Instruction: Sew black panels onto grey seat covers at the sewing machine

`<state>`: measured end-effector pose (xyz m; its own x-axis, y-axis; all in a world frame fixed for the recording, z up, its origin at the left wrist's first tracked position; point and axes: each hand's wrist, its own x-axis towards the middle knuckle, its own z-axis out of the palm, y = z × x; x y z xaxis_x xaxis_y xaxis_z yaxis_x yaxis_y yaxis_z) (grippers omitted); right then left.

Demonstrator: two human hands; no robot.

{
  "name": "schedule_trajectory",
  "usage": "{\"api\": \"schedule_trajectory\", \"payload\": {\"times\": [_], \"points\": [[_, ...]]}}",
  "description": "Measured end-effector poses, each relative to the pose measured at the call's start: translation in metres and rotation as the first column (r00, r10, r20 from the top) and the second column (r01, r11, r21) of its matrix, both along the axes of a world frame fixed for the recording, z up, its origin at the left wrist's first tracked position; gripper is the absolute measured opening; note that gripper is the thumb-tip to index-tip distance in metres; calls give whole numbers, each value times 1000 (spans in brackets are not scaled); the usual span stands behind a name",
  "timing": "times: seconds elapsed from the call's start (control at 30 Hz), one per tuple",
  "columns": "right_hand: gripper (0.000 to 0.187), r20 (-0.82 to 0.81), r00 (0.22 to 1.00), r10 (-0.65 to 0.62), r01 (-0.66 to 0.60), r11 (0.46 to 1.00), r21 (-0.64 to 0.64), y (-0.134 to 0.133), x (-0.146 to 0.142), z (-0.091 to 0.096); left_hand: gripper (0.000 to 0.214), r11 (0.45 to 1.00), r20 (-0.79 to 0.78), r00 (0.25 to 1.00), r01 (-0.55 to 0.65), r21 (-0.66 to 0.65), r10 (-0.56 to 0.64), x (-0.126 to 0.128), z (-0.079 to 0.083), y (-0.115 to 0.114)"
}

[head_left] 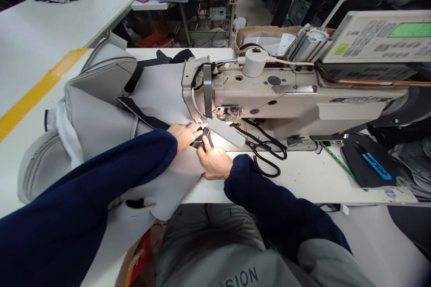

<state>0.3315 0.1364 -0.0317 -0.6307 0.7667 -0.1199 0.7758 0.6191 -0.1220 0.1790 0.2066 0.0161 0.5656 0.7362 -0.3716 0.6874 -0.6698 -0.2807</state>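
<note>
My left hand (pixel 183 137) presses its fingers together on a black fabric strip (pixel 200 138) beside the sewing machine's needle area. Close by, my right hand (pixel 214 161) grips the same work from the right, index finger pointing at the lit spot. Under both hands lies a large grey fabric cover (pixel 168 171) with black edging, bunched up to the left and hanging over the table's front edge. The sewing machine (pixel 269 94) stands over the right part of the work. Its needle is hidden behind a small grey lamp (pixel 225 132).
Black-handled scissors (pixel 267 150) lie by the machine's base. Farther right are a blue cutter (pixel 377 166), a green pencil (pixel 338 160) and dark fabric pieces. A control panel (pixel 380 38) stands above the machine, with a cardboard box (pixel 240 38) behind. Yellow tape (pixel 43 87) crosses the left table.
</note>
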Motion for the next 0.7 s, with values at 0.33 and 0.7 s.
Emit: {"api": "schedule_trajectory", "payload": {"times": [0.33,0.7], "points": [[62,98,990,104,-116,986,118,-8,-5,-4,29,994,161,983,100,-47,-91,8,-8,-6],[48,49,997,60,-65,990,123,7,-7,-6,30,997,227,971,-65,-46,73,18,-9,-7]]}}
